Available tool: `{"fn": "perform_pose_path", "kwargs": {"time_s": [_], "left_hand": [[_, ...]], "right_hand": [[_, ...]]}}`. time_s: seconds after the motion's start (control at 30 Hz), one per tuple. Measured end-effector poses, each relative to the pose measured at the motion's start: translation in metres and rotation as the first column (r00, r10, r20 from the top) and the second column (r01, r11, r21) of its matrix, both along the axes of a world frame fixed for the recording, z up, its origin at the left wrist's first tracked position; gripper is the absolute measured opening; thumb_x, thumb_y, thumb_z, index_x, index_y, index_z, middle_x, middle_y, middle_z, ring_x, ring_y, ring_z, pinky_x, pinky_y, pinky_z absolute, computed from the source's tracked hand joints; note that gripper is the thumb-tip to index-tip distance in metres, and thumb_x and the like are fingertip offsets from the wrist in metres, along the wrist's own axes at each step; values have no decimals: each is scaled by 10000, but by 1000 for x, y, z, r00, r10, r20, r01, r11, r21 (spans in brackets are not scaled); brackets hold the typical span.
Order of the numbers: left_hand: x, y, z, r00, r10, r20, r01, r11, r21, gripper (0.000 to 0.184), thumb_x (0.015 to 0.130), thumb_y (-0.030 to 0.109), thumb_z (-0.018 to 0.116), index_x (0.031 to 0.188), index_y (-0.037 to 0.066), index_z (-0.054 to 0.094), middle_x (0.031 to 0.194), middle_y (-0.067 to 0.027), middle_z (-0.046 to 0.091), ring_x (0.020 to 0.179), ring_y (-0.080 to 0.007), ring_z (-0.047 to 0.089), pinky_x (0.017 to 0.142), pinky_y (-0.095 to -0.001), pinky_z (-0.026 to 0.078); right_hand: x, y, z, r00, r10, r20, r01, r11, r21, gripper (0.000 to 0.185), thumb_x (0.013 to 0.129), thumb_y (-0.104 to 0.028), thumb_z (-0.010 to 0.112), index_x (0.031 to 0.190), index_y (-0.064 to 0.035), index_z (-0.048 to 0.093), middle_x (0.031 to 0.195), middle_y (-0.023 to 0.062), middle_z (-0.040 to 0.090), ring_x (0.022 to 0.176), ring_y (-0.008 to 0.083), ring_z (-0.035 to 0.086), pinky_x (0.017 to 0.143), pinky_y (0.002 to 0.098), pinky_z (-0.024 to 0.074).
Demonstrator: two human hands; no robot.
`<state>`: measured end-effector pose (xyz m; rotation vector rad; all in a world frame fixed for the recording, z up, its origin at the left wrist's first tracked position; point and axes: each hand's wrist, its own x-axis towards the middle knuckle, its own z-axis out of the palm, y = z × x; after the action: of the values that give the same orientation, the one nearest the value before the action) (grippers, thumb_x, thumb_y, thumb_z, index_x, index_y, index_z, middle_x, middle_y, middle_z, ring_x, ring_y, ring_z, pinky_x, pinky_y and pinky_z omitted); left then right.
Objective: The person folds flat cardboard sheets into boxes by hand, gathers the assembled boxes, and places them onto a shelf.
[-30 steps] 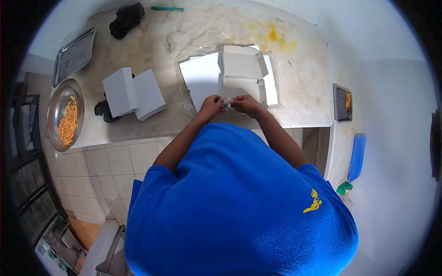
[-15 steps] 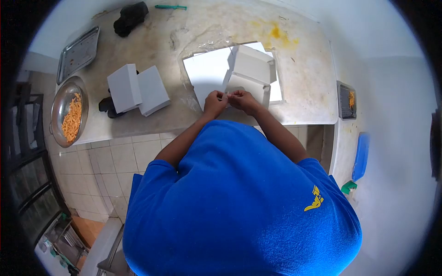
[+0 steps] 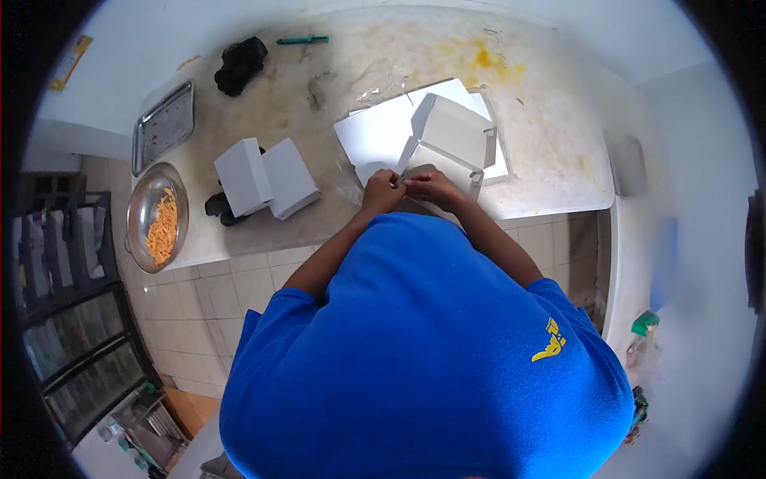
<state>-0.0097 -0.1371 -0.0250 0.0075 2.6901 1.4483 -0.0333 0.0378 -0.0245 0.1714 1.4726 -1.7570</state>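
An opened white cardboard box (image 3: 459, 134) lies on a stack of flat white cardboard sheets (image 3: 371, 142) at the table's front, its lid folded back away from me. At the box's near left corner my left hand (image 3: 383, 191) has its fingers closed on the cardboard edge. Right beside it my right hand (image 3: 435, 188) pinches the same near edge, the two sets of fingertips almost meeting. The small flap between them is mostly hidden by my fingers. Two closed white boxes, one (image 3: 243, 177) leaning against the other (image 3: 289, 180), rest to my left.
A metal bowl (image 3: 136, 231) of orange-coloured fries or strips stands at the left table edge, with a metal tray (image 3: 163, 128) behind it. Farther back are a black bundle (image 3: 240, 65) and a green-handled tool (image 3: 303, 40). Crumpled clear plastic (image 3: 371, 94) lies by the stack.
The whole view has shifted, so the table things appear farther right and slightly lower. Both hands stay at the box's near left corner, fingers still closed on it.
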Motion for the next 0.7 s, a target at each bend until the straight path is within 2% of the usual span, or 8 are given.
{"fn": "perform_pose_path", "kwargs": {"time_s": [0.1, 0.13, 0.2, 0.33, 0.43, 0.5, 0.6, 0.7], "left_hand": [[-2, -2, 7, 996, -86, -38, 79, 986, -145, 251, 755, 230, 684, 781, -3, 595, 751, -158, 610, 733, -300, 622, 638, -395, 491], [-3, -2, 10, 992, -114, -46, 103, 977, -189, 253, 754, 232, 684, 767, -1, 584, 745, -162, 602, 729, -311, 613, 634, -408, 482], [-2, -4, 11, 989, -128, -69, 111, 971, -211, 237, 769, 218, 663, 751, 5, 561, 744, -167, 592, 723, -332, 597, 639, -428, 463], [-7, -9, 2, 982, -112, -153, 76, 971, -225, 205, 811, 200, 611, 776, 12, 539, 772, -175, 582, 752, -360, 579, 660, -450, 449], [0, -6, 8, 997, -77, 29, 81, 965, -249, 180, 830, 174, 563, 851, 2, 515, 869, -202, 562, 829, -383, 558, 714, -479, 440], [0, -6, 8, 990, -120, 71, 136, 949, -286, 176, 844, 170, 538, 862, -1, 501, 887, -211, 550, 835, -392, 550, 714, -486, 435], [-5, -4, 4, 983, -174, 52, 181, 921, -344, 159, 853, 157, 509, 851, 0, 486, 877, -215, 541, 839, -401, 542, 712, -494, 430], [-9, 0, 6, 982, -176, 70, 190, 892, -409, 149, 855, 149, 496, 841, 2, 476, 864, -215, 537, 837, -406, 538, 711, -499, 427]], "right_hand": [[2, -9, -18, 995, -44, -93, 47, 998, 30, 168, 853, -183, 631, 906, -25, 649, 847, 59, 647, 723, 125, 605, 653, 254, 498], [0, -9, -23, 992, 5, -128, 5, 997, 76, 174, 848, -185, 633, 906, -22, 645, 836, 54, 643, 728, 119, 603, 659, 249, 494], [-2, -12, -18, 976, 110, -186, -78, 982, 172, 186, 838, -188, 637, 907, -16, 637, 812, 43, 635, 738, 107, 599, 670, 239, 487], [-5, -20, -4, 982, 85, -170, -51, 980, 192, 164, 835, -186, 633, 871, -27, 649, 777, 19, 626, 688, 88, 566, 611, 233, 457], [0, -27, -11, 979, 60, -194, -22, 981, 193, 148, 842, -180, 624, 866, -36, 653, 762, 11, 620, 669, 81, 551, 588, 231, 440], [2, -24, -7, 984, 12, -178, 16, 987, 158, 132, 850, -157, 606, 872, -36, 653, 760, 11, 617, 678, 79, 549, 598, 230, 441], [3, -17, -22, 945, 71, -319, 16, 965, 261, 110, 865, -62, 551, 905, -12, 640, 770, 21, 615, 709, 82, 553, 632, 231, 446], [4, 20, -21, 794, -146, -590, 186, 982, 8, 164, 879, 17, 480, 958, 8, 624, 815, 35, 625, 748, 90, 564, 678, 237, 458]]}}
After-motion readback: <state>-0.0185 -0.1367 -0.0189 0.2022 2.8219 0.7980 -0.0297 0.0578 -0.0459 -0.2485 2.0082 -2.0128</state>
